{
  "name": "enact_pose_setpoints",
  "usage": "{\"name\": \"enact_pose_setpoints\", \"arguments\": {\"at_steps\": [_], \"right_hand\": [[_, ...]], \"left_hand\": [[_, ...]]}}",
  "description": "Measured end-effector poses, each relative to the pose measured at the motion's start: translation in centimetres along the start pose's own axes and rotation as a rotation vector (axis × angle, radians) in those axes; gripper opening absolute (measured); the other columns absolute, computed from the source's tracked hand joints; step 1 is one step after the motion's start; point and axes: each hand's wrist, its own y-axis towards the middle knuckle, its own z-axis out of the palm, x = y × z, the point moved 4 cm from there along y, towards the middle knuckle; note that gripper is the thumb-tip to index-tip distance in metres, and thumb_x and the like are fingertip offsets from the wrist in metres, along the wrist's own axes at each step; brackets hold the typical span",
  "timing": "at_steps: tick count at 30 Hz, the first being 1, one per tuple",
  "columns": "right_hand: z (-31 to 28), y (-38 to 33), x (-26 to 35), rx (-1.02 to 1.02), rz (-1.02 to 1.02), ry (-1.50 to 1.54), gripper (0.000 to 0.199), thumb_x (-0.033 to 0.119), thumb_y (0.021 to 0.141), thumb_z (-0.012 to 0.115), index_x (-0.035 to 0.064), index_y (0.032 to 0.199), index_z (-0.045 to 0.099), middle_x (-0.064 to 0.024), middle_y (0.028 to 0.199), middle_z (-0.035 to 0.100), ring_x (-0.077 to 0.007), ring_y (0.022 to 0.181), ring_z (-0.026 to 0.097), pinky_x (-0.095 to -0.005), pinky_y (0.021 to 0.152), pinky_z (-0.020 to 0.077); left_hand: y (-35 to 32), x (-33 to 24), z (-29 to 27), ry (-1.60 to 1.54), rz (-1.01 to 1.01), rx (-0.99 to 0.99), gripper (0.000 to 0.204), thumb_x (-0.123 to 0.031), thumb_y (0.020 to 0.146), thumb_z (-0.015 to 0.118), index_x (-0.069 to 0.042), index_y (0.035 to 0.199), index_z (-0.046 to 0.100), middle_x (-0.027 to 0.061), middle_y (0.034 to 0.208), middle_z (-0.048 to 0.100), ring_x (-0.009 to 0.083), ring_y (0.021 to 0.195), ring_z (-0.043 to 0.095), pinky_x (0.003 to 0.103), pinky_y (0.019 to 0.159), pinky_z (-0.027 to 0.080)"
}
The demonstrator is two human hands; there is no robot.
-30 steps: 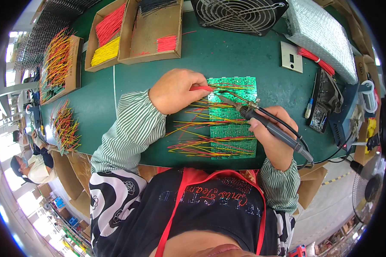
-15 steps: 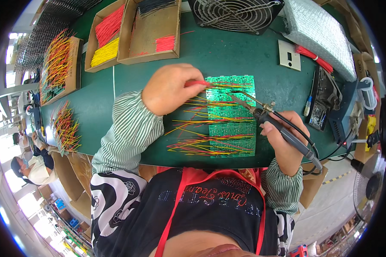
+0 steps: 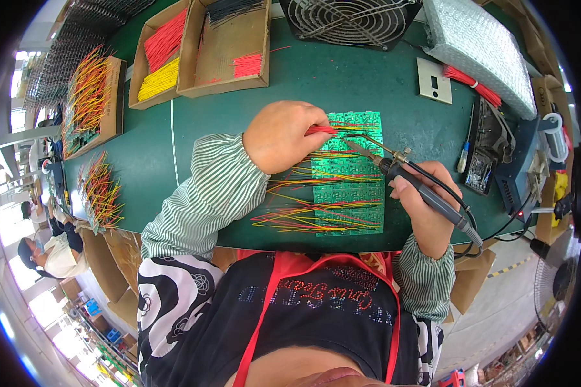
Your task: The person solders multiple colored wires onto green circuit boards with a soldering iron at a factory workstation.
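A panel of green circuit boards point(image 3: 348, 169) lies flat on the green bench, with rows of red and yellow wires point(image 3: 297, 216) sticking out past its left side. Pinched in my left hand point(image 3: 284, 137) is a small bundle of red wires point(image 3: 321, 130), its tips over the panel's upper rows. My right hand point(image 3: 426, 208) grips a soldering iron point(image 3: 426, 193) with a thin metal tube clamped along it. The iron's tip and the tube's end sit close to the red wire ends; whether they touch the board I cannot tell.
Cardboard trays of red, yellow and black wires point(image 3: 223, 58) stand at the back left. A fan with a wire guard point(image 3: 352, 22) is at the back. To the right are a metal plate point(image 3: 434, 80), a tool tray point(image 3: 484, 148) and a blue soldering unit point(image 3: 518, 171).
My left hand has moved right with the red wires, farther over the panel. The soldering iron has shifted only slightly, its tip staying near the upper rows.
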Motion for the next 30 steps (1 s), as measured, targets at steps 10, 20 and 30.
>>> {"name": "enact_pose_setpoints", "arguments": {"at_steps": [10, 20, 30], "right_hand": [[0.2, 0.4, 0.1, 0.022, -0.037, -0.053, 0.016, 0.006, 0.073, 0.07, -0.0004, 0.085, 0.062, -0.0026, 0.069, 0.062, -0.0047, 0.061, 0.055, -0.0189, 0.057, 0.0445], [-1.3, -0.1, 0.9, -0.015, -0.015, -0.039, 0.017, 0.006, 0.073, 0.069, -0.0017, 0.086, 0.061, -0.0021, 0.067, 0.06, -0.0055, 0.06, 0.055, -0.0187, 0.056, 0.043], [-2.0, -0.1, 0.7, -0.03, 0.002, -0.007, 0.017, 0.003, 0.074, 0.068, -0.003, 0.088, 0.06, -0.0043, 0.07, 0.062, -0.007, 0.064, 0.058, -0.0193, 0.058, 0.0449]], "left_hand": [[0.1, 0.0, -0.2, -0.011, -0.001, 0.005, 0.016, -0.018, 0.077, 0.064, -0.002, 0.08, 0.064, 0.0122, 0.074, 0.061, 0.0278, 0.067, 0.058, 0.036, 0.06, 0.045], [0.0, -0.5, -0.8, 0.033, -0.004, 0.026, 0.015, -0.018, 0.078, 0.063, -0.002, 0.079, 0.064, 0.0118, 0.074, 0.06, 0.0278, 0.067, 0.058, 0.036, 0.06, 0.046], [1.1, -2.0, 0.5, 0.043, 0.052, -0.059, 0.014, -0.017, 0.078, 0.062, -0.004, 0.081, 0.063, 0.0104, 0.075, 0.06, 0.0281, 0.069, 0.058, 0.037, 0.06, 0.045]]}}
